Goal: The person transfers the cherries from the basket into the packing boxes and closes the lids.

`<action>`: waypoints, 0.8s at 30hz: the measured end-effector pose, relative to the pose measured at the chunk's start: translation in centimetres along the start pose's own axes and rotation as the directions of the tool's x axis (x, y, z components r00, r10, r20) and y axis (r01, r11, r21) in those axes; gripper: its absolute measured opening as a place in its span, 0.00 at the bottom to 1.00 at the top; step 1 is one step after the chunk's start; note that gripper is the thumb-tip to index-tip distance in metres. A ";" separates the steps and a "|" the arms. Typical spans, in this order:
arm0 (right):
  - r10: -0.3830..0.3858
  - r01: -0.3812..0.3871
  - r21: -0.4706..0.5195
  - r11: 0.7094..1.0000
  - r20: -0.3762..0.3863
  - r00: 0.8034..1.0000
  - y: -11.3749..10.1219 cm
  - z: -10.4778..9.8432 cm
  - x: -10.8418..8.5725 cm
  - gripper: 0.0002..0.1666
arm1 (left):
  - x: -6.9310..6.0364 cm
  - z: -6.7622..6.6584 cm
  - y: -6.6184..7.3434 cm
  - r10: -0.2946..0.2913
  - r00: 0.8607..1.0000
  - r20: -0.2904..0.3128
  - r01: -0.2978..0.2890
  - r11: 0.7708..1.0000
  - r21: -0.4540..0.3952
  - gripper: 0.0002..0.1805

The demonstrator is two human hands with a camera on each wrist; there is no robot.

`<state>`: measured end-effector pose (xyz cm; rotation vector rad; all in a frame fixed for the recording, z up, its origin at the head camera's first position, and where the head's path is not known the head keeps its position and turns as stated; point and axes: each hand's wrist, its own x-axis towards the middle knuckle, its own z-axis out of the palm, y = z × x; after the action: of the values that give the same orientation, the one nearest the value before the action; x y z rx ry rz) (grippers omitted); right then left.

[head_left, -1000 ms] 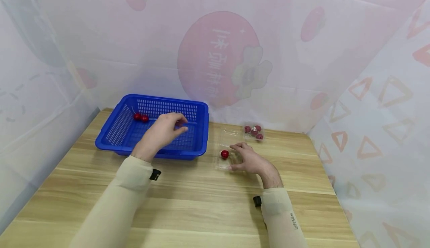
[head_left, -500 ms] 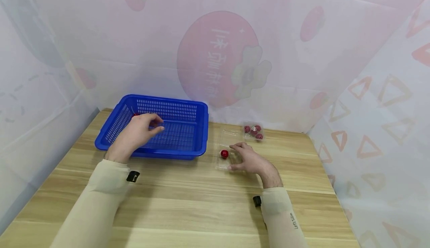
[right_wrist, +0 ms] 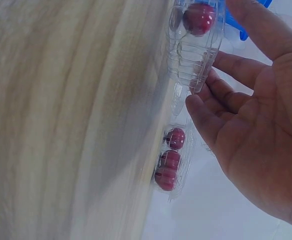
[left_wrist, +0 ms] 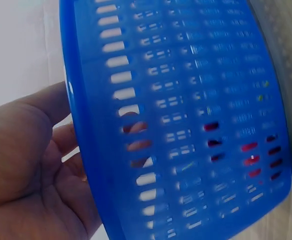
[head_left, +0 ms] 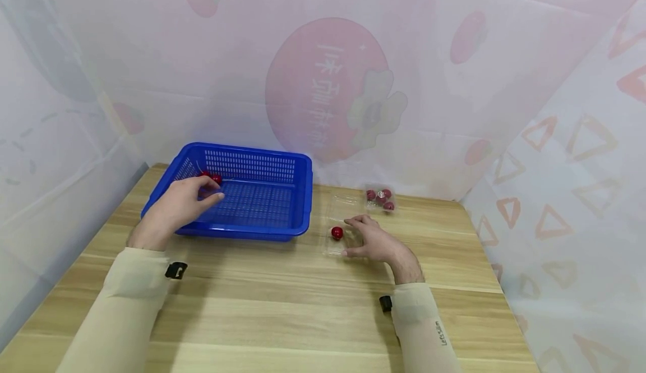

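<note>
- Left hand (head_left: 179, 203), loosely curved with nothing visible in it, is at eight o'clock of the slotted blue plastic basket (head_left: 262, 231), near glossy cherries (head_left: 216, 179) at ten.
- Right hand (head_left: 375, 240), fingers relaxed, borders the thin, clear clamshell (right_wrist: 191, 62) at three o'clock; one round cherry (head_left: 337, 233) lies inside.
- Likely step: picking cherries; next calls for a gentle pinch.

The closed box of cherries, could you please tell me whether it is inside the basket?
No, the closed box stands on the table, to the right of the basket.
</note>
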<state>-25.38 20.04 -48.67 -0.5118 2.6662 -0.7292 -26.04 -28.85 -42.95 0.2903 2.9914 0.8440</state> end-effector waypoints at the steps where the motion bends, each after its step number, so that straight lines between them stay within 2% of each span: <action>1: 0.000 0.000 -0.001 1.000 -0.001 1.000 0.0 0.0 0.0 0.56 | -0.1 -0.1 -0.2 -0.006 1.000 0.008 0.006 1.000 0.005 0.28; 11: -0.006 0.006 -0.003 1.000 -0.004 1.000 0.2 0.1 0.1 0.56 | -0.2 -1.0 -1.3 -0.068 0.992 0.102 0.061 0.996 0.067 0.35; 19: -0.007 0.007 -0.001 1.000 -0.005 1.000 0.3 0.2 0.1 0.58 | 0.3 -1.3 -2.1 -0.094 0.974 0.204 0.070 0.990 0.123 0.38; 21: -0.005 0.005 -0.002 1.000 -0.006 1.000 0.3 0.2 0.1 0.58 | 0.5 -1.2 -2.3 -0.114 0.967 0.227 0.085 0.987 0.134 0.40; 24: -0.002 0.002 -0.003 1.000 -0.005 1.000 0.3 0.2 0.1 0.57 | 0.9 -1.1 -2.7 -0.114 0.957 0.266 0.078 0.987 0.144 0.40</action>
<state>-25.52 20.18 -49.04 -0.5137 2.6720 -0.7281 -27.46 -31.47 -43.37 0.2392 2.7790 0.5472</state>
